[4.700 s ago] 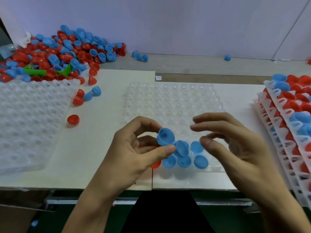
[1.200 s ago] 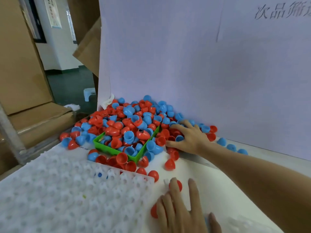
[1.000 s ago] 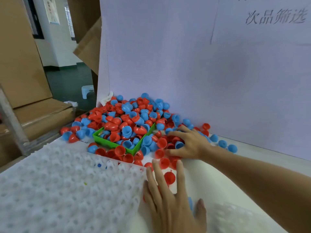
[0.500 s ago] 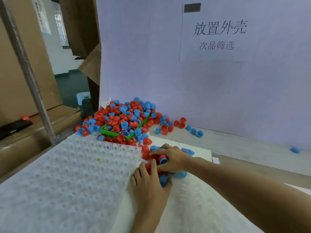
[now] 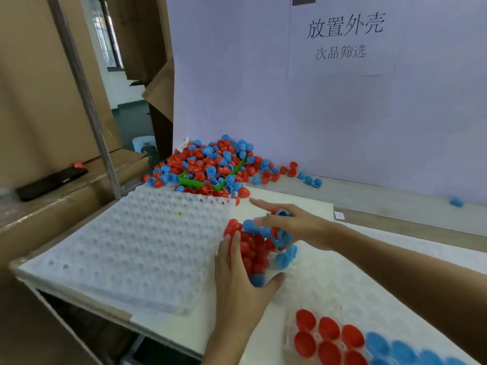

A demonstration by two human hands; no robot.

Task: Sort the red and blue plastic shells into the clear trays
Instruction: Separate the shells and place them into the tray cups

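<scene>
Both hands were herding a small batch of shells [image 5: 254, 246] across the white board, mostly red with a few blue, bunched just right of the stacked white trays [image 5: 137, 243]. Left hand [image 5: 242, 280] lay flat on the near side of the batch, fingers straight and together, thumb spread to the right with a blue shell against it; it cupped and pushed, gripping nothing. Right hand [image 5: 295, 225] came in from the far right side, forefinger stretched out straight toward the stack's far corner, the other fingers bent over a couple of blue shells. Whether those were truly pinched or only raked along could not be told.

The main heap [image 5: 210, 164] sat beyond the stack's far edge, spilling around a green bin [image 5: 200, 181] against the white backing wall. Right of the stack and nearer the camera lay the clear tray [image 5: 342, 280], with red shells [image 5: 326, 338] seated in its near cells and blue ones [image 5: 403, 351] beside them to the right.

Judgement: the step was dragging a fresh handful to the clear tray. Done well, both palms would stay low and closed around the batch so nothing skittered off; the light shells would roll and nest readily. Worth stopping the batch short of the filled cells, then seating shells singly, colours kept in their own blocks
</scene>
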